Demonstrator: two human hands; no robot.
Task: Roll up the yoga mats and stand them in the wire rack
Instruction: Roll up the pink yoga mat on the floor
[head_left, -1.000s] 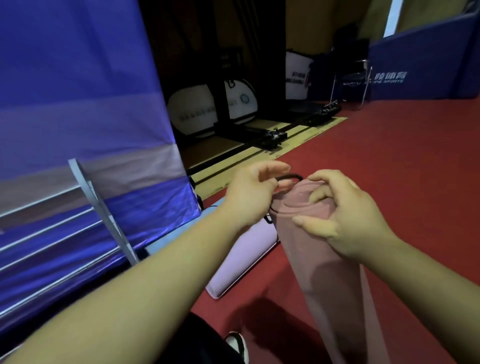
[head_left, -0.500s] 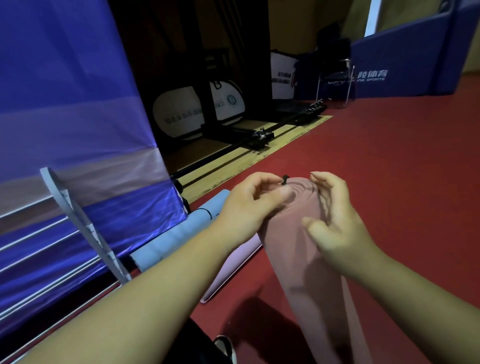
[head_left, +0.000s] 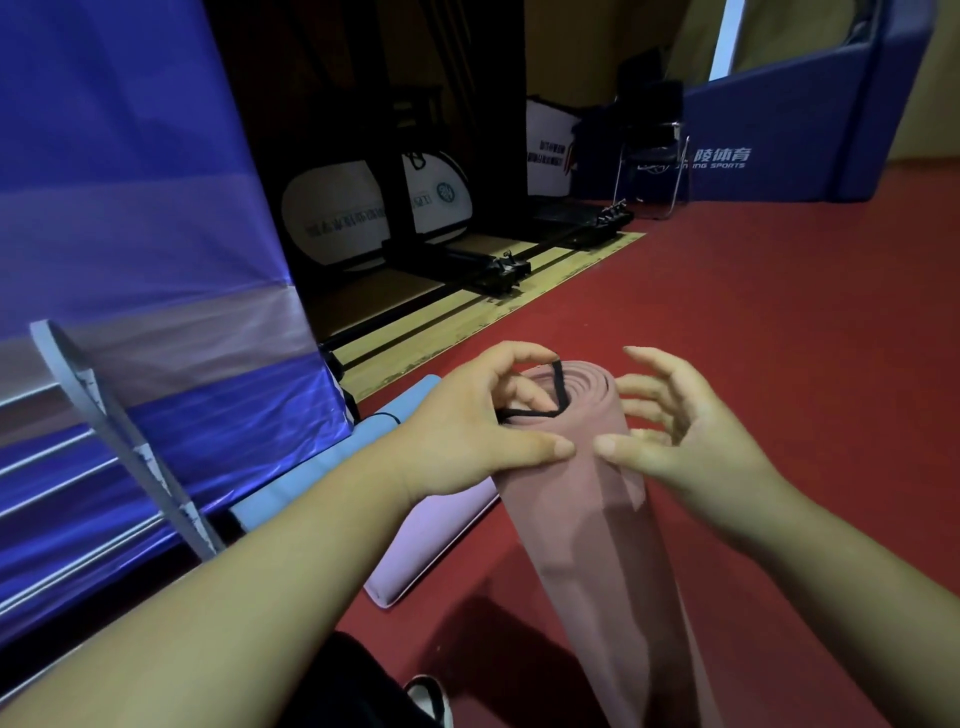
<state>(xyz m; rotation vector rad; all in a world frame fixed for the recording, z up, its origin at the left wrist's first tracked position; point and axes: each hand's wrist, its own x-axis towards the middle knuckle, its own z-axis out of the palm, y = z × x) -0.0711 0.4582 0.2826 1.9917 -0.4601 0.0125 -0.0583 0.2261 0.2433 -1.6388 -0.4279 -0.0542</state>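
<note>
A rolled dusty-pink yoga mat (head_left: 597, 525) stands on end on the red floor in front of me. A black elastic strap (head_left: 558, 387) stretches across its top end. My left hand (head_left: 467, 431) pinches the strap with curled fingers, its thumb pressed on the roll's side. My right hand (head_left: 680, 441) hovers at the roll's right side, fingers spread and loosely bent, thumb tip on the mat. A rolled light-blue mat (head_left: 332, 467) and a lilac mat (head_left: 436, 540) lie on the floor to the left. The wire rack (head_left: 78, 499) stands at the far left.
A blue and white tarp (head_left: 130, 208) hangs behind the rack. Black equipment on rails (head_left: 498, 270) sits on a wooden strip beyond. A blue padded barrier (head_left: 779, 140) and a folding chair (head_left: 649, 156) stand at the back. My shoe (head_left: 428, 701) shows at the bottom.
My right hand let go of the roll's top and opened beside it. My left hand stretched the black strap over the mat's end. The view shifted slightly.
</note>
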